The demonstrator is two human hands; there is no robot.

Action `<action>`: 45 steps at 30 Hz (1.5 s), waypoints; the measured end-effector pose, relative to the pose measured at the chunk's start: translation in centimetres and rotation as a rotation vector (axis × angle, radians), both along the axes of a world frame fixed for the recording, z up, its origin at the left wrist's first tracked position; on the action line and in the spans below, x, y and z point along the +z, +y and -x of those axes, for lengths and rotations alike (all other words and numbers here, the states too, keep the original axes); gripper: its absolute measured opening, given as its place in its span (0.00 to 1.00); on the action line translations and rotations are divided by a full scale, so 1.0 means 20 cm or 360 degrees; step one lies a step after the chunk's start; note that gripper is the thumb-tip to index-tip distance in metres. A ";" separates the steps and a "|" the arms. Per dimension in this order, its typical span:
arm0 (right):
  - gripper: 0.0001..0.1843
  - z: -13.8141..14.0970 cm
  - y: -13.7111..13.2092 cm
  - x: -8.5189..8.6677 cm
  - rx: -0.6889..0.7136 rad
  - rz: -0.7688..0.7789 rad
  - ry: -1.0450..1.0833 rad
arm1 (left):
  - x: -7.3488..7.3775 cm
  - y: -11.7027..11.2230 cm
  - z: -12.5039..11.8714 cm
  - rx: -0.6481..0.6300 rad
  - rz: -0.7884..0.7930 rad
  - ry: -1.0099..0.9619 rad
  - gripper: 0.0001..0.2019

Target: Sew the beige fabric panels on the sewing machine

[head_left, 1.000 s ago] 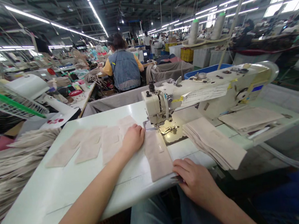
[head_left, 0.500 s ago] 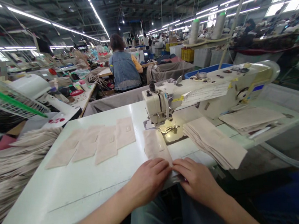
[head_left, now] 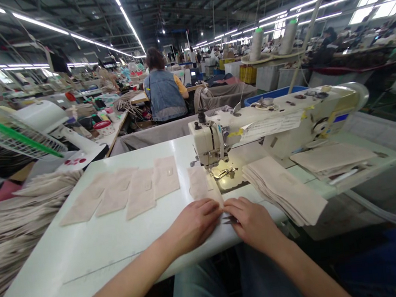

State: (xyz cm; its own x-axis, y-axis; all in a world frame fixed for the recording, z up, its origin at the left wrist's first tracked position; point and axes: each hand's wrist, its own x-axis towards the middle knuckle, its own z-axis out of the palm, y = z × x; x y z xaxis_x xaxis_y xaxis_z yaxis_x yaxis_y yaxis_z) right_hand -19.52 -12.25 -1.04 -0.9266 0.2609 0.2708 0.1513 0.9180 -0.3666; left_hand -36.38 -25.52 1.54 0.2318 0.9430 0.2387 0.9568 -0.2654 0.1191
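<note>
A beige fabric piece (head_left: pixel 198 183) lies on the sewing table, its far right edge under the head of the sewing machine (head_left: pixel 209 142). My left hand (head_left: pixel 199 223) is closed on its near edge, fingers bent over the cloth. Beside it, my right hand (head_left: pixel 252 221) pinches the near right corner, fingertips almost touching the left ones. Small dark pointed blades, like thread snips (head_left: pixel 230 219), stick out from under the right fingers; their handles are hidden. The lit metal needle plate (head_left: pixel 227 174) is just right of the fabric.
Several labelled beige pieces (head_left: pixel 140 194) overlap on the table's left. A stack of beige pieces (head_left: pixel 284 188) hangs over the front edge at right, with more fabric (head_left: pixel 332 157) behind. A fan (head_left: pixel 41 119) and cloth piles (head_left: pixel 23 227) stand left. A person (head_left: pixel 165 87) sits ahead.
Both hands have moved slightly away from me toward the machine, and the fabric has slid forward with them. The snip blades now show more clearly under the right hand.
</note>
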 end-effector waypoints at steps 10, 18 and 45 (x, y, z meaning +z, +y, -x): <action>0.20 0.10 0.07 0.02 0.0006 -0.0049 -0.0018 | 0.01 0.08 0.10 0.0009 0.0019 -0.0048 0.12; 0.23 0.16 0.09 0.04 -0.0031 -0.0056 -0.0083 | 0.00 0.13 0.19 0.0048 0.0064 -0.0058 0.14; 0.24 0.11 0.10 -0.04 -0.0074 -0.0007 0.0057 | -0.01 0.32 0.42 0.0230 -0.0022 -0.0158 0.18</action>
State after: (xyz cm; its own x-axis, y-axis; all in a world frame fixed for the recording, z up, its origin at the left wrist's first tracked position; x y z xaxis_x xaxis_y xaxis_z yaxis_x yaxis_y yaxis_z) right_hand -21.80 -10.24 -1.77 -0.9032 0.3024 0.3045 0.1810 0.9118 -0.3685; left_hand -44.81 -19.20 1.28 0.0685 0.9614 0.2666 0.9688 -0.1279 0.2124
